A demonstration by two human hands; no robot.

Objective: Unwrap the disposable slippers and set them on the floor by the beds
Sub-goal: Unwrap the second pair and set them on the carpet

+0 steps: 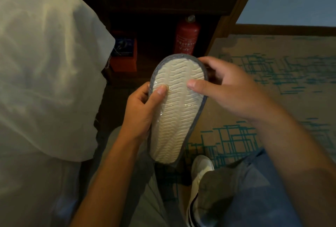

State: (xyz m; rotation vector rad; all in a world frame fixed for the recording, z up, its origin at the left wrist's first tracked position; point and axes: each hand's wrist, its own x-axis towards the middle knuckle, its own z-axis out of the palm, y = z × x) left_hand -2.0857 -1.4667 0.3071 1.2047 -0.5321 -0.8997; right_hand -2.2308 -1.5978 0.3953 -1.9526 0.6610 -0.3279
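A pack of disposable slippers [174, 114] is held upright in the middle of the head view, cream ribbed sole toward me, grey trim around the edge. Clear plastic wrap still covers it, with creases glinting near the middle. My left hand [140, 115] grips its left edge, thumb pressed on the sole. My right hand [229, 88] holds the upper right edge, thumb on the sole and fingers behind. Whatever lies behind the sole is hidden.
A bed with white bedding [45, 74] fills the left side. A dark wooden nightstand recess holds a red fire extinguisher [186, 35] and an orange box [123, 52]. Patterned tan and teal carpet [272, 74] spreads to the right. My knees and a white shoe [200, 177] are below.
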